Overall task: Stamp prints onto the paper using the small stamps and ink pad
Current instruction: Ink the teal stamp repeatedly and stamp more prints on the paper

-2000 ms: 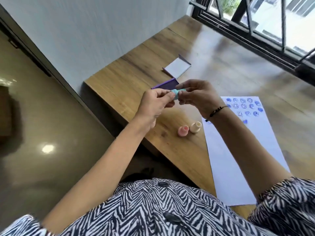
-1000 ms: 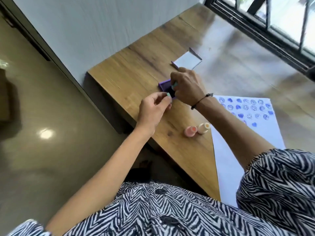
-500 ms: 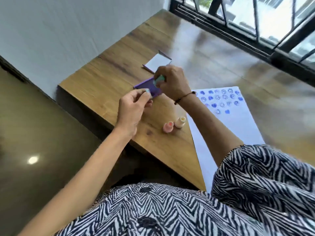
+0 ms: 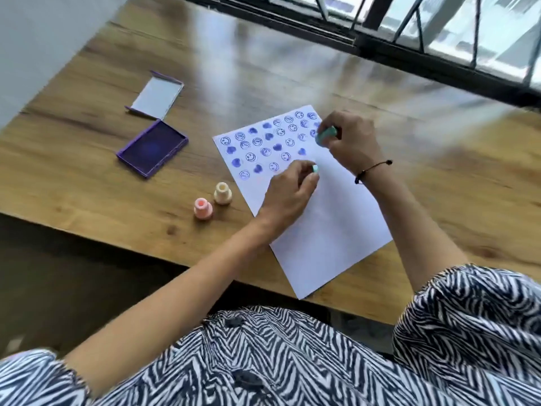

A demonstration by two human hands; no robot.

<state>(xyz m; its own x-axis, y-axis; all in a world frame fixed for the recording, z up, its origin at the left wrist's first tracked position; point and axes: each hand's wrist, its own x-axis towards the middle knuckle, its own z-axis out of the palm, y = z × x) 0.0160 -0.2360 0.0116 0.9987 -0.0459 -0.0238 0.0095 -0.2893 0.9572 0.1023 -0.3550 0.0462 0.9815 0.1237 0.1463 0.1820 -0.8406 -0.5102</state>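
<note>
A white paper (image 4: 328, 218) lies on the wooden table, its upper part covered with blue smiley and heart prints. My right hand (image 4: 351, 142) holds a teal stamp (image 4: 326, 135) at the paper's upper right edge, next to the prints. My left hand (image 4: 289, 190) rests over the paper's middle, pinching a small teal cap (image 4: 315, 169) between thumb and fingers. The open purple ink pad (image 4: 152, 148) sits left of the paper, apart from both hands. A pink stamp (image 4: 202, 208) and a cream stamp (image 4: 222, 193) stand upright between pad and paper.
The ink pad's lid (image 4: 156, 98) lies open-side up behind the pad. The wooden table (image 4: 87, 177) ends at a near edge just below the stamps. A dark-framed window (image 4: 409, 36) runs along the table's far side.
My right hand has lifted the teal stamp off the ink pad and carried it right to the paper. My left hand followed with the cap. The view swung right.
</note>
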